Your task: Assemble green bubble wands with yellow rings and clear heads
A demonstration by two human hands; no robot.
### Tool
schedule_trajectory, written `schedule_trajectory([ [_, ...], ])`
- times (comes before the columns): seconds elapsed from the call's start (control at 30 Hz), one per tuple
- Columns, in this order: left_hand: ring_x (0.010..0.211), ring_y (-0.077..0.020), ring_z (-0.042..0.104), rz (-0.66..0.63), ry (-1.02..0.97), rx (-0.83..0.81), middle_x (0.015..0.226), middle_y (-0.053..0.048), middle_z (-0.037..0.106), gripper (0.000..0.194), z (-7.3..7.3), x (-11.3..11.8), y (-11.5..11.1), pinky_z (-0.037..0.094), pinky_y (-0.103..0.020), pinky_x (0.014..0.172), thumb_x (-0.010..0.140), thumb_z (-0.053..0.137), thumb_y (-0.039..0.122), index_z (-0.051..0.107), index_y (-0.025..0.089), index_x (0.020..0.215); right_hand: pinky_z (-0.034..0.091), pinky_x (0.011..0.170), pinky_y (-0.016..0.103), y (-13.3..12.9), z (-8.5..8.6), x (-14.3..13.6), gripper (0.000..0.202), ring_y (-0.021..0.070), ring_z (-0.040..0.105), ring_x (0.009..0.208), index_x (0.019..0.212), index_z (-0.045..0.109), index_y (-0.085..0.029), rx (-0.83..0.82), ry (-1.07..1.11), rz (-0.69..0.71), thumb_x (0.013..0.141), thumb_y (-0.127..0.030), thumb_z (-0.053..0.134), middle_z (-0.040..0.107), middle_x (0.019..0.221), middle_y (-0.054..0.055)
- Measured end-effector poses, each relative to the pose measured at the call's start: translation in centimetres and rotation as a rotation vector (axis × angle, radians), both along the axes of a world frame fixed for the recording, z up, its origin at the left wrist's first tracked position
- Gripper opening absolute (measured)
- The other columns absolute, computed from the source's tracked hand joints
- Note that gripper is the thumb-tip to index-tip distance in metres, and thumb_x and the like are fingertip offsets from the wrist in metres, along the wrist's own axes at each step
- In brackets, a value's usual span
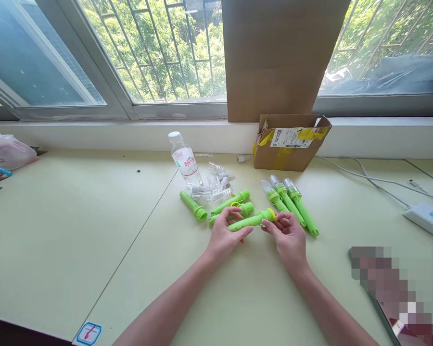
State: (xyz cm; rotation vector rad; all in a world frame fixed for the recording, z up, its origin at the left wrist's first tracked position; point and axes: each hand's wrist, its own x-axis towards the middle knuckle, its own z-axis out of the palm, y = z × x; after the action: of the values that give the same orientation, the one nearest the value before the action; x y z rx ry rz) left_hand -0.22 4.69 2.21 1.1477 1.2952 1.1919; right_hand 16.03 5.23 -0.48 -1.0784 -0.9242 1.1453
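A green tube with a yellow ring at its right end is held level between both hands. My left hand grips its left part between thumb and fingers. At the other end, my right hand pinches the yellow ring. Just behind lie more green tubes, one with a yellow ring, and a single green tube is to their left. Clear plastic caps and small white pieces form a pile behind them. Three green tubes with clear caps lie side by side to the right.
A water bottle stands behind the pile. An open cardboard box is at the back. White cables and a power strip are at the right, above a pixelated area. A pink plastic bag lies far left.
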Motion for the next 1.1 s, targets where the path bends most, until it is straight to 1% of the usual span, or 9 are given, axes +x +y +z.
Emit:
schedule_trajectory([
  [0.07,0.068,-0.0162,0.063,0.043,0.043,0.046,0.08,-0.001,0.058,0.041,0.1,0.1,-0.2,0.056,-0.024,0.045,0.061,0.081,0.035,0.06,0.02,0.092,0.061,0.074,0.043,0.0,0.1,0.0,0.037,0.0217,0.07,0.079,0.083,0.052,-0.021,0.001,0.003,0.0,0.065,-0.033,0.083,0.07,0.085,0.002],
  [0.17,0.062,-0.0156,0.063,0.087,0.058,0.053,0.073,0.0,0.058,0.035,0.2,0.3,-0.5,0.057,-0.026,0.046,0.063,0.08,0.037,0.059,0.018,0.083,0.062,0.073,0.042,0.0,0.2,0.0,0.037,0.0215,0.07,0.076,0.082,0.052,-0.021,-0.001,0.011,0.015,0.065,-0.034,0.083,0.07,0.081,0.001],
  [0.37,0.053,-0.0126,0.062,0.14,-0.022,-0.026,0.075,0.002,0.056,0.039,0.4,1.0,-1.0,0.056,-0.026,0.044,0.063,0.081,0.038,0.058,0.017,0.088,0.063,0.063,0.037,0.1,0.2,0.2,0.037,0.0197,0.069,0.075,0.082,0.051,-0.021,0.003,0.013,0.029,0.066,-0.033,0.082,0.067,0.086,0.001],
  [0.53,0.052,-0.0118,0.063,0.169,-0.065,-0.072,0.084,-0.001,0.057,0.04,0.4,1.4,-1.1,0.055,-0.026,0.044,0.063,0.081,0.038,0.057,0.016,0.086,0.062,0.06,0.036,0.2,0.1,0.2,0.039,0.0196,0.068,0.077,0.084,0.05,-0.021,0.013,-0.014,0.031,0.065,-0.033,0.082,0.066,0.093,0.002],
  [0.63,0.048,-0.0107,0.06,0.154,-0.044,-0.114,0.077,0.0,0.059,0.037,0.5,1.3,-1.0,0.054,-0.025,0.044,0.064,0.08,0.038,0.058,0.016,0.084,0.063,0.063,0.037,0.1,0.1,0.0,0.038,0.019,0.068,0.077,0.084,0.051,-0.021,0.005,-0.022,0.002,0.066,-0.033,0.082,0.066,0.088,0.001],
  [0.73,0.04,-0.0072,0.052,0.139,0.052,-0.104,0.07,0.001,0.06,0.034,0.6,1.1,-0.9,0.049,-0.022,0.04,0.064,0.079,0.041,0.062,0.016,0.079,0.063,0.065,0.036,0.1,0.1,-0.1,0.036,0.0177,0.067,0.073,0.082,0.052,-0.021,0.001,-0.022,-0.03,0.066,-0.033,0.082,0.066,0.08,0.0],
  [0.83,0.041,-0.0062,0.05,0.132,0.116,-0.065,0.077,-0.001,0.061,0.035,0.5,0.9,-0.9,0.046,-0.021,0.038,0.064,0.078,0.045,0.065,0.015,0.075,0.063,0.063,0.035,0.0,0.1,-0.1,0.036,0.0162,0.065,0.067,0.08,0.052,-0.021,-0.01,-0.025,-0.051,0.065,-0.034,0.082,0.065,0.074,-0.001],
  [0.93,0.04,-0.0056,0.048,0.106,0.131,-0.089,0.079,-0.002,0.062,0.036,0.4,0.8,-0.7,0.043,-0.021,0.036,0.065,0.077,0.048,0.066,0.015,0.076,0.063,0.061,0.034,0.0,0.1,0.0,0.036,0.0139,0.062,0.062,0.078,0.052,-0.02,-0.027,-0.052,-0.069,0.064,-0.035,0.083,0.064,0.07,-0.002],
  [1.1,0.041,-0.0058,0.05,0.032,0.148,-0.095,0.087,-0.002,0.063,0.035,-0.2,0.6,-0.4,0.043,-0.023,0.04,0.07,0.072,0.048,0.063,0.016,0.082,0.063,0.063,0.032,0.0,0.1,0.0,0.036,0.0135,0.063,0.066,0.076,0.053,-0.019,-0.029,-0.065,-0.08,0.065,-0.035,0.082,0.065,0.078,0.0],
])
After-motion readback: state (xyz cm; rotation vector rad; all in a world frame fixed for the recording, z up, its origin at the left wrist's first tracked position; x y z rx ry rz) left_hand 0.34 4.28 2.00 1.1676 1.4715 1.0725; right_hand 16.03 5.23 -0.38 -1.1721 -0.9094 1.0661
